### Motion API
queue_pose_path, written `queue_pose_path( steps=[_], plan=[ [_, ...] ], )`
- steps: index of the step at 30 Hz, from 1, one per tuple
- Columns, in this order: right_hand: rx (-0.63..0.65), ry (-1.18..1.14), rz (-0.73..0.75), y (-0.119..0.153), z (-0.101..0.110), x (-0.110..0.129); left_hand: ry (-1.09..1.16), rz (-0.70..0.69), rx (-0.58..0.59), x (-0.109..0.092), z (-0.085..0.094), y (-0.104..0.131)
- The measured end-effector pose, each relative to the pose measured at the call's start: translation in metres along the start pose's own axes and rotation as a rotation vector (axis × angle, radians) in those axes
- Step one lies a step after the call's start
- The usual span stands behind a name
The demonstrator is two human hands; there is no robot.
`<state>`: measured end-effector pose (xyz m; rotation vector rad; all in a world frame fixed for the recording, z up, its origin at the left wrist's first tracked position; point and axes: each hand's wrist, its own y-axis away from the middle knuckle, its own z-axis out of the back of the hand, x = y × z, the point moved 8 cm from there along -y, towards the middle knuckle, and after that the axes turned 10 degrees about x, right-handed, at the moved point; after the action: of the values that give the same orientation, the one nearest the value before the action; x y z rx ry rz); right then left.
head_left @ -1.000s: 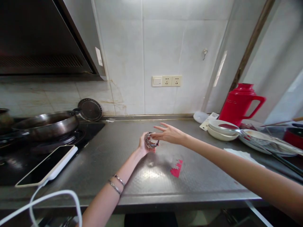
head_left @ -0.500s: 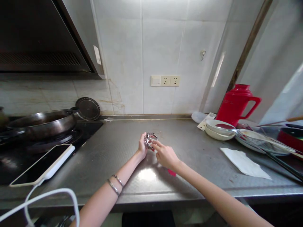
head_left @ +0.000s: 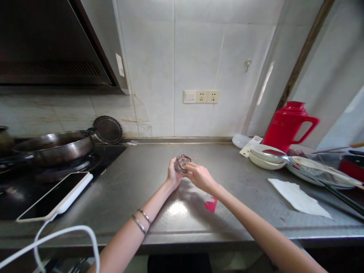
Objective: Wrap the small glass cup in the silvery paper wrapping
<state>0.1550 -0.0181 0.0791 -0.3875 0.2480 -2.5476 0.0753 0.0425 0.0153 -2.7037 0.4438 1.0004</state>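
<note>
My left hand (head_left: 173, 174) is wrapped round the side of a small round, shiny, silvery object (head_left: 182, 162), held just above the metal counter (head_left: 136, 197). The object has a ring-like rim; whether it is glass or metal is hard to make out. My right hand (head_left: 200, 177) reaches in from the right with fingers bent and pressed together at the object's near right rim. Its fingertips are partly hidden, and a grip on the object is not plain. A torn pink-red scrap (head_left: 211, 205) lies on the counter beneath my right wrist.
On the left, a phone (head_left: 55, 197) with a white cable (head_left: 75, 228) lies by a pan (head_left: 57, 148) on the cooktop. To the right are stacked white bowls (head_left: 266, 163), a white paper napkin (head_left: 297, 197), a red thermos (head_left: 284, 127), and a plate with chopsticks (head_left: 309, 176).
The view has shifted slightly, so the surroundings sit further right. My right fingers have moved on the round object's rim, which tilts differently. More of the pink-red scrap shows.
</note>
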Motion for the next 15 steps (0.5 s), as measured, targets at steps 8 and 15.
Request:
queue_pose_path(
  steps=[8, 15],
  plan=[
    [0.340, 0.594, 0.452, 0.009, 0.021, 0.011, 0.001, 0.332, 0.200, 0.013, -0.003, -0.003],
    [0.351, 0.775, 0.550, -0.006, 0.017, 0.007, -0.083, 0.459, 0.173, 0.028, -0.004, 0.001]
  ],
)
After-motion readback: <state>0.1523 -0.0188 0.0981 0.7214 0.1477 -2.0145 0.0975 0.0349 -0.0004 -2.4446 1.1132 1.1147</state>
